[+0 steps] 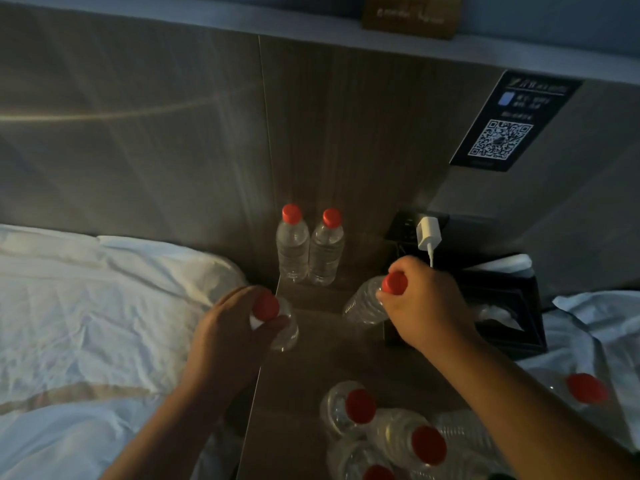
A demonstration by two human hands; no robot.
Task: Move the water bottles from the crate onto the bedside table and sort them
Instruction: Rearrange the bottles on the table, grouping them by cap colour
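2 upright bottles (293, 251) stood touching side by side at the back of the worktop (311, 368), against the wooden headboard panel (138, 133); both had red caps.

Left hand (228, 327): grip curled round the neck of a third bottle (285, 332), with the thumb and fingers pinching just under its red cap. This bottle was seen almost end-on at the worktop's left edge, beside the bed (86, 306). Could not tell whether its base touched the surface.

Right hand (422, 306): grip closed round the neck of a fourth bottle (363, 303), with the red cap poking out of the fist. The body was tilted, leaning down and to the left over the worktop, just in front of the black tissue box (502, 306).

Near edge, lower right: a cluster of bottles (394, 431) stood packed together, with 3 red caps showing. 1 further capped bottle (587, 388) lay right of the right forearm. Could not tell what held them.

A white charger (427, 233) sat in the wall socket behind the right hand. A QR-code sign (502, 133) was fixed to the panel above.
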